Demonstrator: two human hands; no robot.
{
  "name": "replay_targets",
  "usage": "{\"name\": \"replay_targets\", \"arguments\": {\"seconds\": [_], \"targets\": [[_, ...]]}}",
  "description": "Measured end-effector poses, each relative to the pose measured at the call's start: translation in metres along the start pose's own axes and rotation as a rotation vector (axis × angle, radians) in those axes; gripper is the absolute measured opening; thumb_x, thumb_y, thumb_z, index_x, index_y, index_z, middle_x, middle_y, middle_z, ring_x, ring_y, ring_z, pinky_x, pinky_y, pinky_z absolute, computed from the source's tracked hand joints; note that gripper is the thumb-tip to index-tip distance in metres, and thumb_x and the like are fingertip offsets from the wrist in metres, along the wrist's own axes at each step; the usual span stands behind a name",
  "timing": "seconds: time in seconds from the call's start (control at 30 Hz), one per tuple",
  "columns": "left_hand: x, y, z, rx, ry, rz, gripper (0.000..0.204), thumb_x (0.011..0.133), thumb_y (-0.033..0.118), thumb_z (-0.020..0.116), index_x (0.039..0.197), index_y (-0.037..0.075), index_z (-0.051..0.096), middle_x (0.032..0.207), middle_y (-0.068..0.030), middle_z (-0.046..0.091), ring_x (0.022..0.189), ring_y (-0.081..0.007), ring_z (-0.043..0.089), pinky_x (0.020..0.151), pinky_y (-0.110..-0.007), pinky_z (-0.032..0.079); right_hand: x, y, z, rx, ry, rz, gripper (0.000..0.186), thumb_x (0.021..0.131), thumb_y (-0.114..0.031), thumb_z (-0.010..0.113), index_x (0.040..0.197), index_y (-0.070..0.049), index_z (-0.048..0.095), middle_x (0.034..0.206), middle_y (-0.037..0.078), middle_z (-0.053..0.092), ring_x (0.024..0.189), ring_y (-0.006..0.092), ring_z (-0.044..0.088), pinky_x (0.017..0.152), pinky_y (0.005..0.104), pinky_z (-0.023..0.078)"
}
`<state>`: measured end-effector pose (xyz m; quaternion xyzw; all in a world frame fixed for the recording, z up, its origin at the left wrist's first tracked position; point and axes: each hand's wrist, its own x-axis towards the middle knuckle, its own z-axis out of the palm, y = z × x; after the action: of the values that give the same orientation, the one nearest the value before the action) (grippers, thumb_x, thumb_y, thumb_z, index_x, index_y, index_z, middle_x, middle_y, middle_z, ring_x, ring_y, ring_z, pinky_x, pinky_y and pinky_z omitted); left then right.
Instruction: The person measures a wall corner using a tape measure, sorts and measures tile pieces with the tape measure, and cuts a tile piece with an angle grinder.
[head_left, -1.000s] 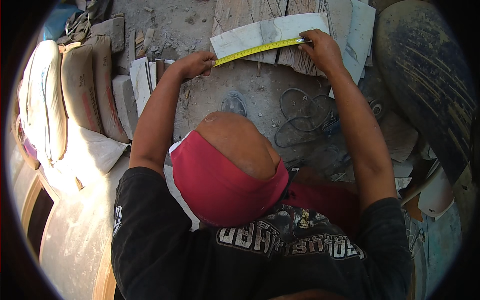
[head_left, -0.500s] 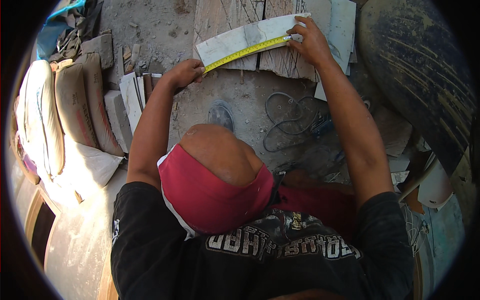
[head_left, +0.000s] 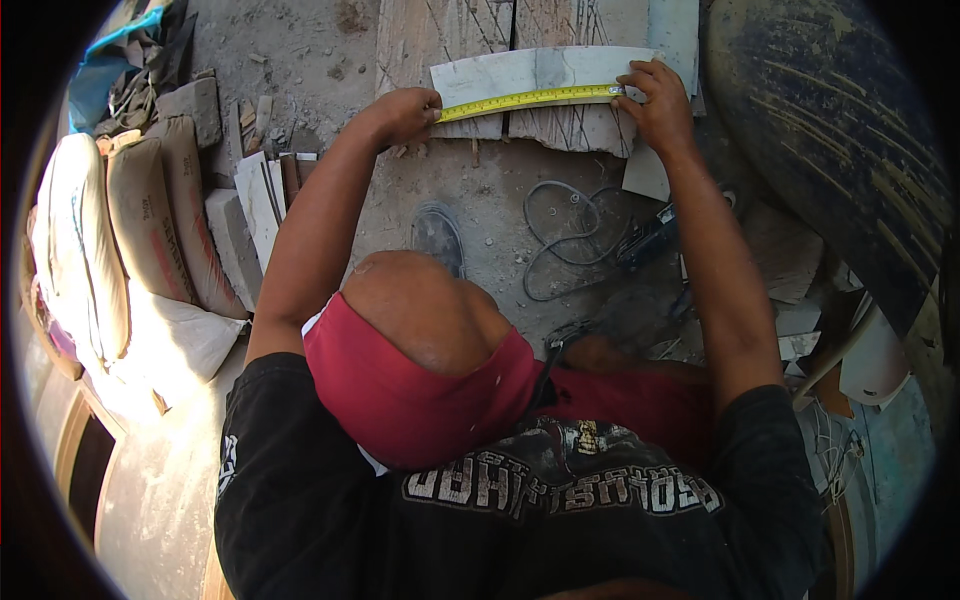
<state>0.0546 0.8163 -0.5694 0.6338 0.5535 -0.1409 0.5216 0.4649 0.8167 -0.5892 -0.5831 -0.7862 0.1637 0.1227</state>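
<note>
Left hand (head_left: 408, 115) and right hand (head_left: 662, 112), fingers closed, pinch a tape measure (head_left: 530, 100) along a stone strip (head_left: 545, 68), upper centre. Sacks (head_left: 150, 215) crowd left; a cable (head_left: 555, 243) (looped) lies centre-right.

By the left edge of the ground (head_left: 300, 50), glare bleaches the sacks (head_left: 85, 235); my tape measure (head_left: 535, 98) shows clearly in soft shade, fisheye-bent.

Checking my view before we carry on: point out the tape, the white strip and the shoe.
Tape (head_left: 530, 100): head view, middle of its yellow blade.
White strip (head_left: 545, 70): head view, middle of its upward face.
Shoe (head_left: 437, 235): head view, on its grey upper.
</note>
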Motion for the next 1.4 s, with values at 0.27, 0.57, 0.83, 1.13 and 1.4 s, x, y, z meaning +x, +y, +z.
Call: {"name": "replay_targets", "arguments": {"seconds": [0.27,0.57,0.83,1.13,1.4], "targets": [[-0.018,-0.012,-0.002,-0.078,-0.02,-0.014,0.021,0.101,0.019,0.057,0.108,0.001,0.067,0.082,-0.0082,0.068,0.078,-0.0193,0.063,0.077,-0.038,0.05,-0.004,-0.011,0.001,-0.134,-0.044,-0.045,0.074,0.065,-0.033,0.094,0.133,-0.021,0.067,0.148,0.01,0.055,0.144,0.0357,0.043,0.113,0.0507,0.042],[-0.058,-0.07,-0.012,-0.257,-0.003,-0.052,0.017,0.103,0.018,0.057,0.104,0.003,0.064,0.085,-0.0029,0.064,0.08,-0.0134,0.059,0.075,-0.034,0.048,0.015,0.0,-0.007,-0.161,-0.25,0.06,0.11,0.064,-0.028,0.096,0.159,-0.028,0.039,0.165,0.011,0.034,0.154,0.0414,0.026,0.123,0.0544,0.033],[-0.069,-0.08,0.005,-0.472,0.263,-0.083,0.017,0.103,0.017,0.058,0.107,0.002,0.065,0.085,-0.0043,0.063,0.078,-0.0149,0.062,0.075,-0.035,0.052,0.028,-0.013,-0.03,-0.296,-0.294,-0.024,0.102,0.064,-0.024,0.095,0.153,-0.009,0.047,0.152,0.016,0.051,0.143,0.036,0.044,0.118,0.0454,0.04],[-0.106,0.003,0.084,-0.821,0.133,0.092,0.014,0.107,0.012,0.053,0.109,0.001,0.062,0.095,-0.0058,0.068,0.083,-0.0143,0.064,0.079,-0.031,0.053,0.005,-0.02,-0.045,-0.311,-0.345,-0.153,0.093,0.066,-0.038,0.092,0.141,-0.001,0.052,0.133,0.017,0.058,0.127,0.0362,0.054,0.109,0.0475,0.043],[-0.145,0.029,0.106,-0.863,0.219,0.08,0.014,0.108,0.011,0.053,0.106,0.0,0.061,0.092,-0.0064,0.068,0.082,-0.0149,0.065,0.078,-0.031,0.054,-0.002,-0.009,-0.039,-0.272,-0.317,-0.163,0.085,0.066,-0.041,0.092,0.132,-0.001,0.056,0.125,0.017,0.059,0.121,0.0361,0.056,0.103,0.0462,0.048]]}}
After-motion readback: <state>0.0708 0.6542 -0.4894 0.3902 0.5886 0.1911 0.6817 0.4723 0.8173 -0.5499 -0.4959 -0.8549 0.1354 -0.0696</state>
